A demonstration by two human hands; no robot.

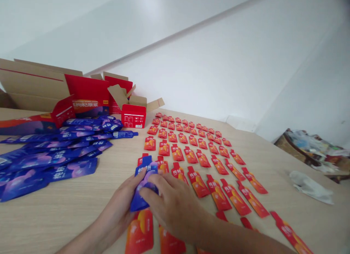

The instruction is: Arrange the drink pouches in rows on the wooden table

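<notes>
A blue spouted pouch [144,175] is held between both hands above the front rows of red pouches, its narrow spout end pointing away from me. My left hand [123,203] grips it along its left edge. From the right, my right hand [173,203] closes on its face with thumb and fingers. Rows of red and orange pouches [191,154] lie flat on the table [117,188] under and beyond my hands. Some front ones are partly hidden by my hands and forearms.
On the left lies a heap of blue pouches [54,155]. Behind it stand open red boxes [89,97] and a small open red box [133,115]. A white plastic bag [310,186] lies at the right edge, near a bin of wrappers [314,146].
</notes>
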